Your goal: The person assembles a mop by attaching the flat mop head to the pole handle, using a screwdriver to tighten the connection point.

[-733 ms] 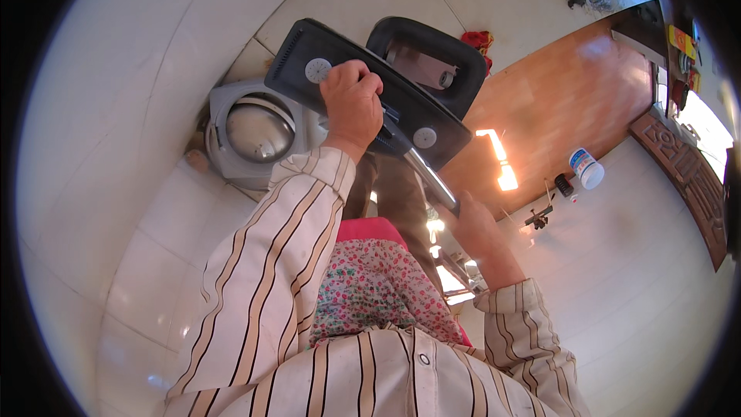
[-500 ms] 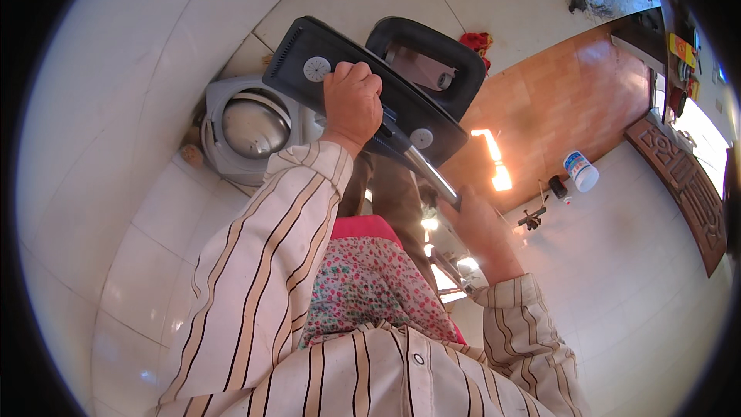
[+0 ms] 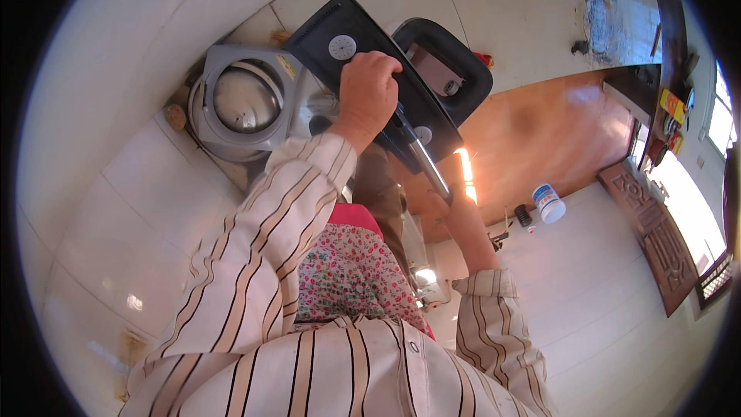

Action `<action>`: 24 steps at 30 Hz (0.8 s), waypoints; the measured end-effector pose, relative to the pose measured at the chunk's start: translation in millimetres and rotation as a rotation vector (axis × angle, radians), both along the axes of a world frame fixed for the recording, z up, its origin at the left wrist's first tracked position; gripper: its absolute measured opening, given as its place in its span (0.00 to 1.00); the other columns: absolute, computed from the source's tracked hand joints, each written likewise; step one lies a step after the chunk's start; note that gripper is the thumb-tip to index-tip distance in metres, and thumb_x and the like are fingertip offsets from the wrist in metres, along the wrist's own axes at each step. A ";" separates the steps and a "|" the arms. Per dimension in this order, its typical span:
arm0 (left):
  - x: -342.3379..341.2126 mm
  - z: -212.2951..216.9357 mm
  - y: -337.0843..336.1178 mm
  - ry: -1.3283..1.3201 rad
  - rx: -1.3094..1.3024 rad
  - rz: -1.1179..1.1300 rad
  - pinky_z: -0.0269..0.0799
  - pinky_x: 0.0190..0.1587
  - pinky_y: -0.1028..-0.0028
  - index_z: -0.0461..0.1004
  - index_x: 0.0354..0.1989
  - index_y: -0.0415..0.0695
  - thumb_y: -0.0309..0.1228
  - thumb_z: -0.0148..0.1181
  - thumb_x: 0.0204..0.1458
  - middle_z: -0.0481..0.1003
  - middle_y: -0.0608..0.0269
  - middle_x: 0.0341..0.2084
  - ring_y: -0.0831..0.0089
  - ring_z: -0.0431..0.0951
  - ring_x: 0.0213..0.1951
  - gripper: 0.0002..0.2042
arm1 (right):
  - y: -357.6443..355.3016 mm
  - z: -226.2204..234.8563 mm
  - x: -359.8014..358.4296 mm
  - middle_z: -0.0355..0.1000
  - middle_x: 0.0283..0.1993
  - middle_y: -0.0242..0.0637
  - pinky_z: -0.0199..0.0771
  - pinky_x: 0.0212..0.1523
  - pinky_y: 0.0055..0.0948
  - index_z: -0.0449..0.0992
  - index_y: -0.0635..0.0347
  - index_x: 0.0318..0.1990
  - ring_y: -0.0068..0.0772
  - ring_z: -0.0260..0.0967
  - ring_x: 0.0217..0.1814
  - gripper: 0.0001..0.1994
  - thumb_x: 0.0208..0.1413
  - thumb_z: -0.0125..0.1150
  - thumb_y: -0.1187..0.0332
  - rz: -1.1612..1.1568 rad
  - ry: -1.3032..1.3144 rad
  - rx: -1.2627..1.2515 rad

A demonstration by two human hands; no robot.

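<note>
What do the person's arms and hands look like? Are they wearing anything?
Both arms wear long, loose cream sleeves with thin dark stripes, ending in buttoned-looking cuffs at the wrists. The left hand and right hand are bare: no gloves, rings or watch can be seen.

It looked like a home — a room with pale floor tiles [image 3: 116, 208], a carved wooden door [image 3: 656, 247], a sunlit window [image 3: 722, 116] with small bottles beside it, and a white jar [image 3: 549, 202] standing on the floor.
</note>
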State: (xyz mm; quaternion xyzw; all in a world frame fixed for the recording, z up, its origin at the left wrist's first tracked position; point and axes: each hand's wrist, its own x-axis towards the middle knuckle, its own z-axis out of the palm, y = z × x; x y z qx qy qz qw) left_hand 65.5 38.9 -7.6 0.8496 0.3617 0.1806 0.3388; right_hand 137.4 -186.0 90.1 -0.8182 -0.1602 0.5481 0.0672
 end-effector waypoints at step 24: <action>-41.7 26.0 -7.6 -0.606 -1.519 0.767 0.66 0.48 0.73 0.60 0.46 0.39 0.15 0.50 0.39 0.68 0.59 0.40 0.72 0.70 0.43 0.21 | 42.8 48.9 -8.4 0.56 0.11 0.27 0.50 0.11 0.19 0.62 0.61 0.26 0.16 0.51 0.10 0.12 0.55 0.48 0.63 -0.355 0.281 -0.209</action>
